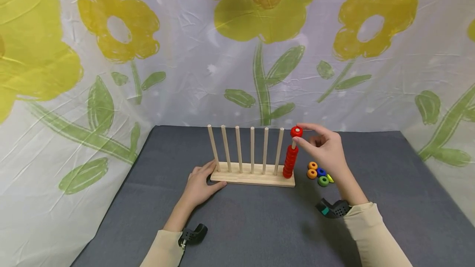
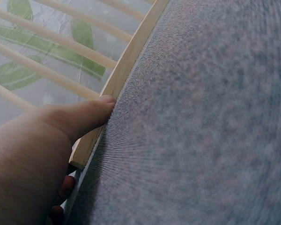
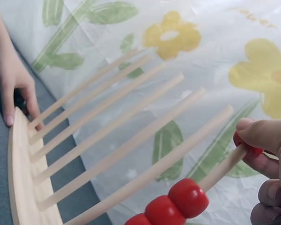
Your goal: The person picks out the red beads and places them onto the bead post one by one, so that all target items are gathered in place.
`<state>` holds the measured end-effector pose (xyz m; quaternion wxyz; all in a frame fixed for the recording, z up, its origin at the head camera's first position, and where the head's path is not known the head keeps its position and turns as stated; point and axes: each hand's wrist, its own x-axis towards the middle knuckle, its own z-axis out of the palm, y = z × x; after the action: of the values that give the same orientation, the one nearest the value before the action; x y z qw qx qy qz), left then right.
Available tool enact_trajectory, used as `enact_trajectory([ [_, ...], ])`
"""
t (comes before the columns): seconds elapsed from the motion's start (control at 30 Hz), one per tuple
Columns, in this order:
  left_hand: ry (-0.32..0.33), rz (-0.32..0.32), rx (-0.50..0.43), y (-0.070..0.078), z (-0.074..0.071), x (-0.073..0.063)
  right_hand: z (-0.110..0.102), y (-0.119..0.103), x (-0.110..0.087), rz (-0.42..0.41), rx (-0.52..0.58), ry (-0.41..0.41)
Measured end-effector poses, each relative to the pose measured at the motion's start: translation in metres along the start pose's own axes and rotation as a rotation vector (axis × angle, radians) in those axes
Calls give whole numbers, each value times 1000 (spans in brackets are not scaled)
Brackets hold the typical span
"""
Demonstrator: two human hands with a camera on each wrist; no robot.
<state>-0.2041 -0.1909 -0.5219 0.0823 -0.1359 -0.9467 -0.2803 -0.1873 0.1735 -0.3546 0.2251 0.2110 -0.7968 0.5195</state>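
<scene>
A wooden peg rack (image 1: 256, 179) with a row of upright pegs stands on the dark cloth. Its rightmost peg carries a stack of red beads (image 1: 290, 162), also seen as red beads (image 3: 188, 198) in the right wrist view. Between thumb and forefinger, my right hand (image 1: 325, 147) pinches one more red bead (image 1: 296, 131) at the tip of that peg, above the stack. The left hand (image 1: 200, 185) grips the left end of the base, its thumb (image 2: 96, 110) along the front edge and other fingers partly hidden behind.
Right of the rack lie loose beads: two orange beads (image 1: 312, 169), a blue bead (image 1: 321, 172), a green bead (image 1: 323, 181) and a yellow bead (image 1: 330, 178). A flower-printed curtain (image 1: 185, 52) hangs behind the table's far edge.
</scene>
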Motion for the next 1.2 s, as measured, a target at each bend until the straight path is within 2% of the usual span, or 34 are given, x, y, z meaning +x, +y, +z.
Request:
enact_trajectory([
  [0.27,-9,-5,0,-1,-1,1,3,7,-8,56,10,-24],
  [0.7,-13,-16,-4,0,-1,1,3,7,-6,14,13,-15],
  [1.0,-30,-15,-2,0,2,2,-1,11,-16,64,14,-40],
  [1.1,-19,-9,-7,-1,2,1,-1,16,-22,55,1,-57],
  [1.2,-6,1,-5,-4,4,-2,-3,36,-33,49,-19,-82],
])
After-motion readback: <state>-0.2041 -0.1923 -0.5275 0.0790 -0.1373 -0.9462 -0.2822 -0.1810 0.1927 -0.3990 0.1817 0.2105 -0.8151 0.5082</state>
